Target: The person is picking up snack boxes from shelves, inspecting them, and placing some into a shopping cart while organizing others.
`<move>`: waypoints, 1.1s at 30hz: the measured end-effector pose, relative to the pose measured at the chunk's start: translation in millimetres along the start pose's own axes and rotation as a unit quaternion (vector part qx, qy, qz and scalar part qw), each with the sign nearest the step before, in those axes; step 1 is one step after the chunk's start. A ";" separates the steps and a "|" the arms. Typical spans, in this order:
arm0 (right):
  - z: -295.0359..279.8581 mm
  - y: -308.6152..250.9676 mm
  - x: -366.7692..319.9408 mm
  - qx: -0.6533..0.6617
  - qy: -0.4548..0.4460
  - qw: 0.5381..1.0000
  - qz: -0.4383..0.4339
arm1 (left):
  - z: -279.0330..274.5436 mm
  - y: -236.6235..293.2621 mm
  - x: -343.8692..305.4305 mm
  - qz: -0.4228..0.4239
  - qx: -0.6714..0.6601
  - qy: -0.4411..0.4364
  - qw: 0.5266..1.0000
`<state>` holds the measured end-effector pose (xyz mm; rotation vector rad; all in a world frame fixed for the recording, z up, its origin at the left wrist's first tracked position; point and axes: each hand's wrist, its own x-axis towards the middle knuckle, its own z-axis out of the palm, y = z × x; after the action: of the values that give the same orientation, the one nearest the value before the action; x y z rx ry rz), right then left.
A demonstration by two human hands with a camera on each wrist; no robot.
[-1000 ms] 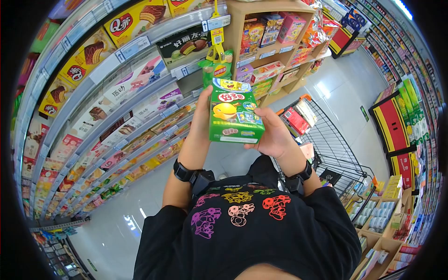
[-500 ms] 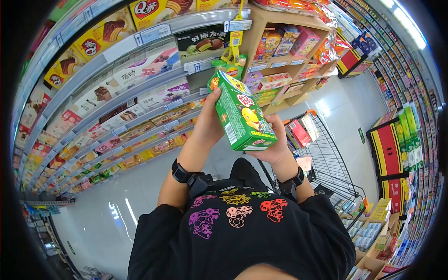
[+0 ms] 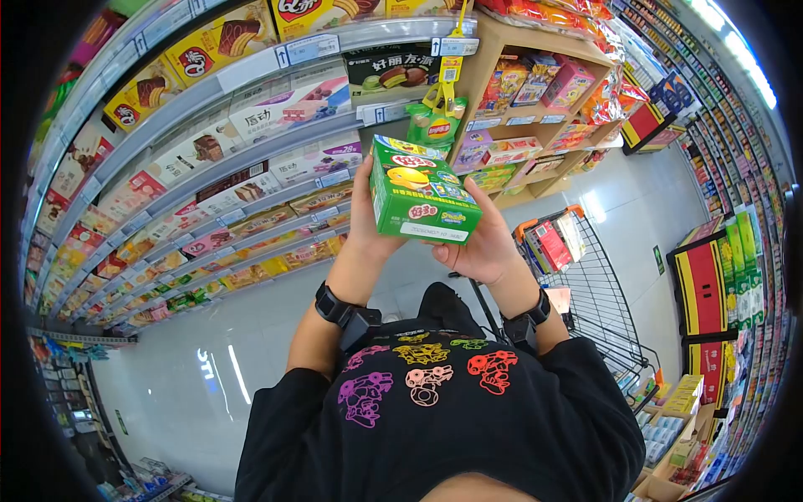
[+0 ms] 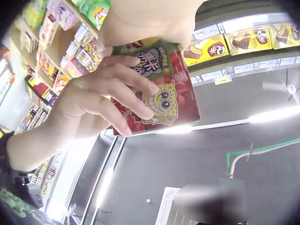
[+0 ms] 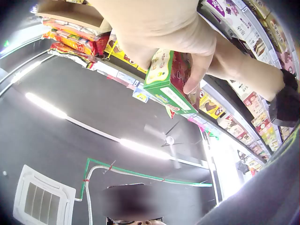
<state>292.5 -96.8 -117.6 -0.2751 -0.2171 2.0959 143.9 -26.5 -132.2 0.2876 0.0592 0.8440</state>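
Note:
A green snack box (image 3: 422,194) with a yellow cartoon on its front is held up between both hands in the head view. My left hand (image 3: 366,219) grips its left side, and my right hand (image 3: 488,243) holds the right side and lower corner. The end panel with a white printed strip faces up toward the head camera. In the left wrist view, the box's red back (image 4: 180,101) carries a square yellow cartoon character, and the right hand's fingers (image 4: 119,89) spread across it. The right wrist view shows the box's green end (image 5: 171,100) with the left thumb or finger beside it.
Shelves of boxed cakes (image 3: 288,109) run along the left. A wooden display rack (image 3: 535,92) with snack bags and boxes stands ahead. To the right is a wire shopping cart (image 3: 598,293) holding several packages (image 3: 554,243). Red and yellow display stands (image 3: 704,293) lie beyond the cart.
The box was turned to show its barcode side, then tipped so its end panel faces the head camera. Both hands keep hold of it. The head view has shifted slightly.

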 end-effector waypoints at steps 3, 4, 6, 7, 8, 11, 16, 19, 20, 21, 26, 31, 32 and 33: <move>-1.6 -1.5 1.0 0.015 -0.001 1.000 0.006 | -7.4 -3.1 1.4 -0.023 -0.048 -0.029 0.998; -2.4 -1.2 0.7 0.018 0.000 1.000 0.006 | -10.3 -4.6 1.1 -0.027 -0.050 -0.022 0.998; -3.2 0.1 1.4 0.019 0.007 1.000 0.012 | -15.8 -6.5 -0.4 -0.036 -0.053 -0.005 0.998; -3.4 1.2 1.3 0.019 0.009 1.000 0.014 | -18.5 -7.5 -1.1 -0.041 -0.053 0.003 0.998; -2.0 2.7 0.5 0.025 0.015 1.000 0.011 | -22.3 -8.5 -2.1 -0.051 -0.064 -0.003 0.997; 2.5 4.5 -0.7 0.033 0.026 0.999 0.005 | -21.3 -8.7 -2.1 -0.059 -0.061 -0.014 0.996; 6.9 6.1 -4.0 0.005 0.077 0.997 -0.018 | -1.7 -5.1 -3.0 -0.044 -0.010 0.030 0.999; -7.6 10.4 -5.5 0.092 -0.005 0.996 -0.014 | -7.9 -2.6 -0.5 0.005 0.134 0.017 0.991; -9.1 11.9 -5.8 0.085 -0.010 0.996 -0.017 | -10.6 -2.2 -0.9 0.025 0.189 0.008 0.982; -9.8 14.0 -5.7 0.080 -0.015 0.997 -0.019 | -11.7 -1.7 -1.4 0.045 0.244 -0.001 0.969; -12.1 19.5 -3.2 0.066 -0.014 0.998 -0.014 | -10.4 -1.1 -1.0 0.071 0.268 0.035 0.960; 6.7 22.9 -6.2 -0.116 0.164 0.971 -0.131 | 0.9 4.4 -4.4 0.056 0.200 0.035 0.978; -7.7 15.2 -8.3 -0.199 0.104 0.961 -0.160 | 6.5 4.8 -5.3 0.088 0.227 0.051 0.969; -3.5 15.4 -6.6 -0.283 0.135 0.923 -0.223 | 8.3 6.3 -6.0 0.106 0.256 0.044 0.960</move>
<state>284.2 -110.2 -124.3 -0.7783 -0.6571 1.4857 136.7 -28.8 -122.9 0.7532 0.3391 1.0494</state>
